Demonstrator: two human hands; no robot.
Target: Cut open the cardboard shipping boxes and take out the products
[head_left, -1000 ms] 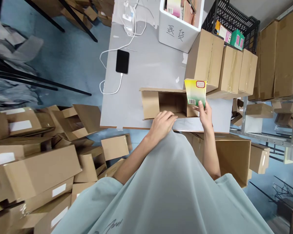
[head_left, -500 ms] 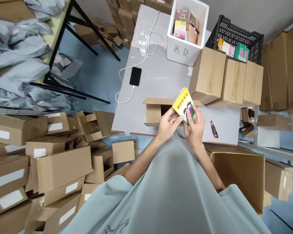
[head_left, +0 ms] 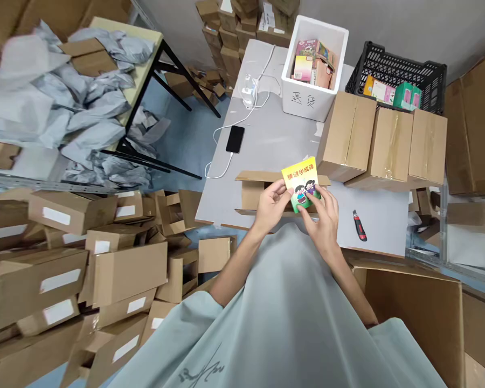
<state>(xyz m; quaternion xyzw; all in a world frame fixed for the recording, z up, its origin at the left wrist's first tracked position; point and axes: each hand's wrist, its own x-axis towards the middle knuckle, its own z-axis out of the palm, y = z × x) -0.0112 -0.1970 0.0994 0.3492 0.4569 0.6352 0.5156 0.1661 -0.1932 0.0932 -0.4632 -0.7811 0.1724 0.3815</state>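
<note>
- Left hand (head_left: 270,205): is pinching the left edge of a yellow-and-green book (head_left: 302,171), its thumb resting on the illustrated cover.
- Right hand (head_left: 321,218): is closing its fingers and thumb about the same book's lower right part.
- Book: is being held, cover facing the camera, above an open cardboard box (head_left: 258,175), its Chinese title reading upright.
- Gray tabletop (head_left: 275,141): is bearing the open box; a red-and-black utility knife (head_left: 359,225) is lying to its right.
- Smartphone (head_left: 235,139): is lying farther back, toward the table's left edge.
</note>
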